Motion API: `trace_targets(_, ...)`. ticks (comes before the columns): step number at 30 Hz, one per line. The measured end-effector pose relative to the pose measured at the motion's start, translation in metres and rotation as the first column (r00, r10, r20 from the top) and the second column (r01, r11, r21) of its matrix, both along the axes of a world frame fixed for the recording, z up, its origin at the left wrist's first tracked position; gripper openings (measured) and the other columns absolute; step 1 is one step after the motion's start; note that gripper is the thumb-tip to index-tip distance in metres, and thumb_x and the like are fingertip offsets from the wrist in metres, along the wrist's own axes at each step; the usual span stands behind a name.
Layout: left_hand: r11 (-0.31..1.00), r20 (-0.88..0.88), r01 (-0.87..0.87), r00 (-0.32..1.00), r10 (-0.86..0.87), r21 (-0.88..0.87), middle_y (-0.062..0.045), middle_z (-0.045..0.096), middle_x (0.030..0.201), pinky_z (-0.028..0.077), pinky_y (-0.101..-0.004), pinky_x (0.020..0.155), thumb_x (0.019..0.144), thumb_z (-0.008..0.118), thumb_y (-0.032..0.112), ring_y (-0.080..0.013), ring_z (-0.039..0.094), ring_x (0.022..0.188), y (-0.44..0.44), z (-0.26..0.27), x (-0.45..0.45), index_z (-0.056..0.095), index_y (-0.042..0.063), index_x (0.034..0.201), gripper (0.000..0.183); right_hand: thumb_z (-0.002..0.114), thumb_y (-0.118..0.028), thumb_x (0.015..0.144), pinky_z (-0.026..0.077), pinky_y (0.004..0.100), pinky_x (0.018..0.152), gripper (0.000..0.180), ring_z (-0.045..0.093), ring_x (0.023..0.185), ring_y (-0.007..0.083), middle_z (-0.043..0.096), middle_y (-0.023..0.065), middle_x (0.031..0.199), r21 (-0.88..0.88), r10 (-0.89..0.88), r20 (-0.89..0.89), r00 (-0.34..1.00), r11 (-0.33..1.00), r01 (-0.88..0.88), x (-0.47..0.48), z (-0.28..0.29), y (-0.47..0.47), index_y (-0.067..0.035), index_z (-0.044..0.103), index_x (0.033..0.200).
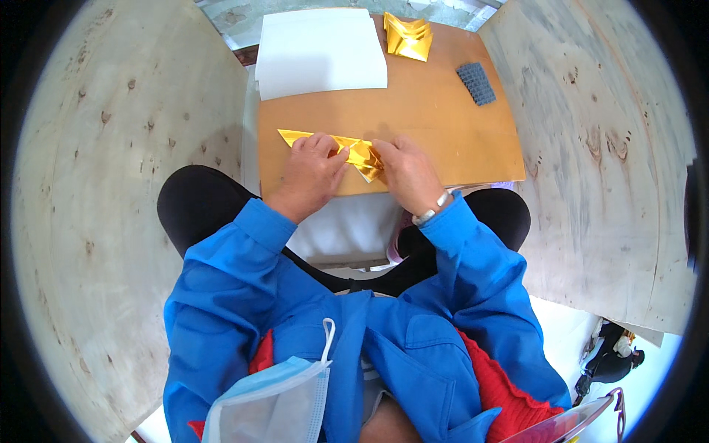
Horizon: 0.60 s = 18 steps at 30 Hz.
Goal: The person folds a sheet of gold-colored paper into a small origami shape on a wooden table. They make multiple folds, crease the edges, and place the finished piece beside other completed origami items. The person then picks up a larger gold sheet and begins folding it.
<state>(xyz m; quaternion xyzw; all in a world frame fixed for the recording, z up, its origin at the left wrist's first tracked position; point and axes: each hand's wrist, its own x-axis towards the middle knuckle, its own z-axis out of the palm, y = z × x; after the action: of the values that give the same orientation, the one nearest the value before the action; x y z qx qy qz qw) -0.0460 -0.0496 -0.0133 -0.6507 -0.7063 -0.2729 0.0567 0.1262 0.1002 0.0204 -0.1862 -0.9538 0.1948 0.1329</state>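
A partly folded sheet of gold foil paper (360, 152) lies near the front edge of the brown tabletop (432, 133), its long point reaching out to the left. My left hand (314, 171) presses on its middle, thumb and fingertips against the foil. At its right end, my right hand (411, 171) pinches the folded part between thumb and fingers. Farther back on the table stand several folded gold foil pieces (409, 41), nested together. To their left is a stack of white paper sheets (322, 52).
A grey textured pad (476, 83) lies at the table's right side. Wooden panels (111, 166) (598, 138) rise on both sides. A face mask (271, 401) hangs below my chest. Another person (609, 357) is far off at the lower right.
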Motion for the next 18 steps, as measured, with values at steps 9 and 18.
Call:
trace_targets(9, 1.0, -0.064, -0.006, 0.998, 0.005, -0.008, -0.008, 0.062, 0.101, 0.047, -0.0449, 0.09, 0.087, 0.074, 0.017, -0.0284, 0.059, 0.102, 0.001, -0.002, 0.0, 0.074, 0.007, 0.113, 0.027, 0.069, -0.006, 0.092, 0.059, 0.047, 0.073, 0.044, 0.067, 0.086, 0.0411, 0.059, 0.0235, 0.104, 0.088, 0.063, 0.009, 0.998, 0.994, -0.063, -0.029, -0.028, -0.011, -0.002, 0.061, 0.135)
trace_targets(18, 1.0, -0.121, 0.022, 0.992, -0.024, -0.014, -0.013, 0.065, 0.116, 0.046, -0.0441, 0.1, 0.084, 0.074, 0.016, -0.0314, 0.059, 0.115, -0.007, 0.004, 0.015, 0.07, -0.001, 0.116, 0.036, 0.057, -0.007, 0.098, 0.059, 0.0473, 0.082, 0.034, 0.066, 0.097, 0.0423, 0.055, 0.0254, 0.116, 0.034, 0.088, 0.109, 0.99, 0.995, -0.092, -0.027, -0.017, -0.011, 0.005, 0.058, 0.129)
